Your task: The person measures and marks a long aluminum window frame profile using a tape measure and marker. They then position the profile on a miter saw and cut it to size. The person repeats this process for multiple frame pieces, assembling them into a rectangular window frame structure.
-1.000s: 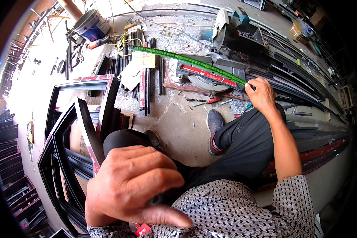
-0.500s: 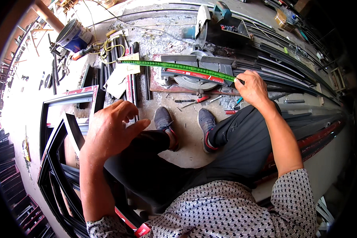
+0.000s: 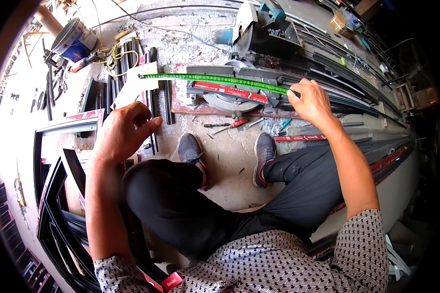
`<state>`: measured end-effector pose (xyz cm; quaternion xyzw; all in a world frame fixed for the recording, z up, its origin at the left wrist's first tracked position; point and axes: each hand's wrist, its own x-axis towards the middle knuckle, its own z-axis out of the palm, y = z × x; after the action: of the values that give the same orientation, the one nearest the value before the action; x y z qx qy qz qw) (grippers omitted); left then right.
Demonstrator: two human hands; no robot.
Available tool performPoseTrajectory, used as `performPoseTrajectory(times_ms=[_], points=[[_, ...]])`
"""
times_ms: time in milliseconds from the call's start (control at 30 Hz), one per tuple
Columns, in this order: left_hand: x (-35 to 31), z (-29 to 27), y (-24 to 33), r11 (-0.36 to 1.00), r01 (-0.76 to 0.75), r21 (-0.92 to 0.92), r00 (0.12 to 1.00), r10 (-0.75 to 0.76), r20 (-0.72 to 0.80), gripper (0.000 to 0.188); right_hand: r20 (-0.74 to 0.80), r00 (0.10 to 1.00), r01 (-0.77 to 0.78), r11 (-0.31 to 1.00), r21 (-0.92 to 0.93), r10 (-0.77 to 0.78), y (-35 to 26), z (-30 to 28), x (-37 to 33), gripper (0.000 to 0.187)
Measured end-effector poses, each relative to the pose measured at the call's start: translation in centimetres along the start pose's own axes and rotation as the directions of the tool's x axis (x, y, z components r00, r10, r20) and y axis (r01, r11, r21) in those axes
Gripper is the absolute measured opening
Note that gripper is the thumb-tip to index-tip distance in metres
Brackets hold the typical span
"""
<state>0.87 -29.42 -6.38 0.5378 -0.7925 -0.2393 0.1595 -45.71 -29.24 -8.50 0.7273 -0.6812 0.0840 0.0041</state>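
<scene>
Head view first: where is the green tape measure (image 3: 215,79), and what would help in handling it?

It stretches across the upper centre of the frame, its right end gripped in the fingers of the right hand (image 3: 312,101). I'd keep that wrist steady and level; a long, thin blade like this probably buckles or swings if twisted. Steadying the far end would likely help too, and reading the marks from straight above should be safer than at a slant.

How does it look?

Narrow and bright green with dark markings, and a dark tip at its left end. It sags gently to the right, though the lens may add some of that bend. The hand hides whatever is at the gripped end.

And the left hand (image 3: 124,129)?

Left of centre, below the tape's tip and apart from it. The fingers are half curled, thumb spread away, with nothing visible in them.

What lies around?

A paper sheet (image 3: 132,90) by the tip, though I can't tell whether they touch; a red-faced strip (image 3: 230,91) under the blade's middle; a saw (image 3: 244,29) above; black frames (image 3: 38,166) at lower left.
</scene>
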Motion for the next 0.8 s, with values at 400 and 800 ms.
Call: performPoseTrajectory(times_ms=[400,800], points=[[2.6,3.9,-3.3,0.979,0.201,0.043,0.970,-0.205,0.134,0.035,0.087,0.996,0.026,0.997,0.069,-0.032,0.4,5.5,3.2,0.022],[9.9,9.8,-5.0,0.989,-0.113,0.097,0.964,0.085,0.253,0.030,0.360,0.921,-0.168,0.985,0.033,0.145,9.9,6.6,5.5,0.031]])
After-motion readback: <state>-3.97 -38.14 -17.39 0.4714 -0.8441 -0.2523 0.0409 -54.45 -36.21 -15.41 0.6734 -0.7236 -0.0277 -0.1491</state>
